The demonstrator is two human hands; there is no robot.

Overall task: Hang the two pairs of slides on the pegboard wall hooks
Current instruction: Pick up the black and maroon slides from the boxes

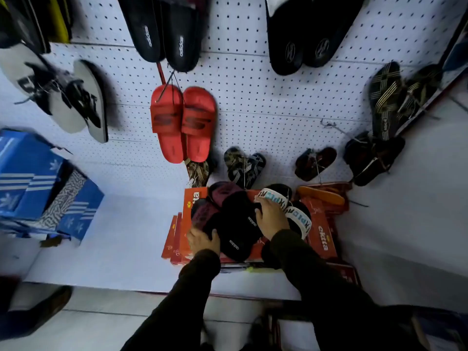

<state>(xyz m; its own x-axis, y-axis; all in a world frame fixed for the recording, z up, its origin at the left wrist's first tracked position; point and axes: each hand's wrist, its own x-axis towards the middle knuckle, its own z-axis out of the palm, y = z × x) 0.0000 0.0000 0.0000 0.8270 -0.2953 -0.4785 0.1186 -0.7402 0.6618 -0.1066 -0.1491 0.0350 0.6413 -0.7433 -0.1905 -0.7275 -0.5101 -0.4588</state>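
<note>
Heaped on stacked orange "ektta" shoe boxes (323,239) at the foot of the wall: black foam slides (238,231) printed "adidas" in white on the footbeds, lying across maroon-strapped dark slides (205,216). Beside them, black slides with white straps (291,211) bearing blue and black block letters, only partly readable. Left hand (203,240), fingers curled, gripping the heel end of the dark pile. Right hand (272,217), fingers spread, pressing on the white-strapped pair and the black slide beside it. Above, on the white pegboard wall (253,102): red slides (183,122) with a dark strap logo hanging from strings, more black "adidas" slides (164,31) higher up, grey flip-flops (83,102) at left. Blue trefoil-printed boxes (43,183) far left.
</note>
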